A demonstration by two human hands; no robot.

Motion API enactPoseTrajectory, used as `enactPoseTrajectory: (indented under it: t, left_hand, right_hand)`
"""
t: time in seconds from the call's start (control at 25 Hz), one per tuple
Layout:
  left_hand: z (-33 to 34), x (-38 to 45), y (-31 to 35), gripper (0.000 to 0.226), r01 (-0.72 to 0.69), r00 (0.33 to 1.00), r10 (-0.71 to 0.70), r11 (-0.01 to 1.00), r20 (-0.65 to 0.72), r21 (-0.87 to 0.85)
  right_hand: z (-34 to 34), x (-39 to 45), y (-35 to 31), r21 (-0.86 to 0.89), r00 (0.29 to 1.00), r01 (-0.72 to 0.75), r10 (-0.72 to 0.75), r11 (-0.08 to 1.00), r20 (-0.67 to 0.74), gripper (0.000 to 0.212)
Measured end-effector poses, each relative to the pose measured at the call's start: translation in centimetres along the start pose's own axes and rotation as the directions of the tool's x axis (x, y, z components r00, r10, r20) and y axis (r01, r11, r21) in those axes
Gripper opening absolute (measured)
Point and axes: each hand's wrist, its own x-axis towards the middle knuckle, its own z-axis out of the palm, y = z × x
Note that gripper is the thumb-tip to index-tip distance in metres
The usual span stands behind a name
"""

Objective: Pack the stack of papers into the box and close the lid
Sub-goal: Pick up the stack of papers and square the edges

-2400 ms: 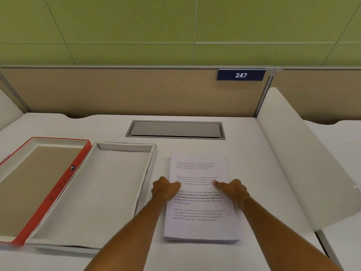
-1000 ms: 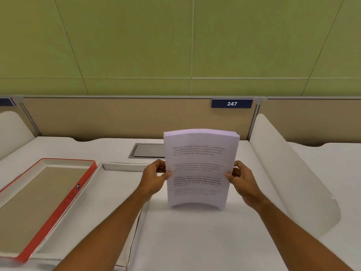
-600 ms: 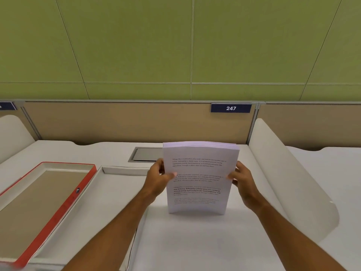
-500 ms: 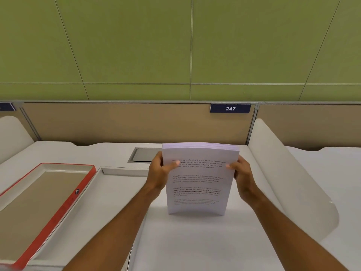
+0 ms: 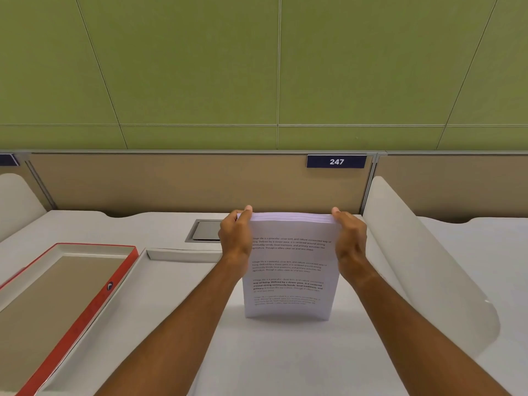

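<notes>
Left hand (image 5: 235,235) & right hand (image 5: 350,238), fingers clamped on top corners of paper stack (image 5: 288,270), upright w/ bottom edge on desk (image 5: 285,361). Open box (image 5: 183,254) at left.

stack of papers (image 5: 288,270): white printed paper, matt
box (image 5: 160,284): white card, matt, smooth
lid (image 5: 57,298): red card rim, brown matt inside
tabletop (image 5: 285,361): white, smooth, matt
cable hatch (image 5: 207,230): grey, looks metal, slight sheen
divider (image 5: 423,261): white, smooth, looks plastic
</notes>
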Motion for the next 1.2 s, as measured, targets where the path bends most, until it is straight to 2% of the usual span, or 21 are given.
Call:
enactPoseTrajectory:
  t: [0.08,0.16,0.2,0.32,0.4,0.48,0.56,0.76,0.88,1.04,1.2]
  left_hand:
    - [0.0,-0.2,0.0,0.043,-0.004,0.999,0.005,1.0,0.037,-0.03]
    - [-0.2,-0.2,-0.1,0.065,0.023,0.994,-0.014,0.997,0.111,-0.076]
    - [-0.4,-0.1,-0.3,0.067,0.014,0.987,0.002,0.995,0.162,-0.099]
    - [-2.4,0.1,-1.0,0.033,-0.117,0.948,0.128,0.992,0.292,-0.055]
    - [-4.2,0.2,-2.4,0.025,-0.208,0.923,0.171,0.975,0.344,0.074]
    - [-5.5,0.3,-3.8,0.023,-0.271,0.925,0.176,0.927,0.336,0.26]
    - [-6.0,0.6,-4.3,0.025,-0.307,0.925,0.189,0.881,0.328,0.359]
    - [-6.4,1.5,-4.0,0.021,-0.336,0.919,0.206,0.857,0.337,0.391]
    - [-6.9,1.3,-4.7,0.023,-0.297,0.929,0.174,0.876,0.326,0.38]
    - [-7.2,0.9,-6.5,0.023,-0.242,0.948,0.106,0.855,0.301,0.458]
    - [-7.3,0.5,-6.4,0.019,-0.213,0.96,0.099,0.864,0.262,0.457]
  right_hand:
    - [0.3,-0.2,0.3,-0.036,1.0,0.015,-0.015,0.999,0.004,0.058]
    - [0.4,-0.2,0.4,-0.062,0.999,0.039,-0.038,0.997,0.02,0.055]
    - [0.2,-0.2,0.5,-0.049,0.997,0.056,-0.053,0.997,0.057,0.05]
    - [-2.1,0.1,1.8,0.049,0.953,0.121,-0.129,0.991,0.274,0.029]
    - [-4.2,0.1,3.8,0.047,0.914,0.128,-0.136,0.991,0.381,0.022]
    - [-5.7,0.1,5.5,-0.09,0.907,0.145,-0.096,0.985,0.411,0.022]
    - [-6.2,0.2,6.2,-0.21,0.909,0.177,-0.078,0.962,0.41,0.021]
    - [-6.2,0.7,5.9,-0.251,0.902,0.223,-0.101,0.942,0.421,0.023]
    - [-6.6,0.6,6.4,-0.233,0.897,0.19,-0.072,0.954,0.436,0.02]
    - [-6.9,0.2,8.2,-0.328,0.895,0.159,0.005,0.931,0.447,0.019]
    - [-6.7,0.1,8.1,-0.37,0.907,0.179,-0.007,0.911,0.422,0.017]
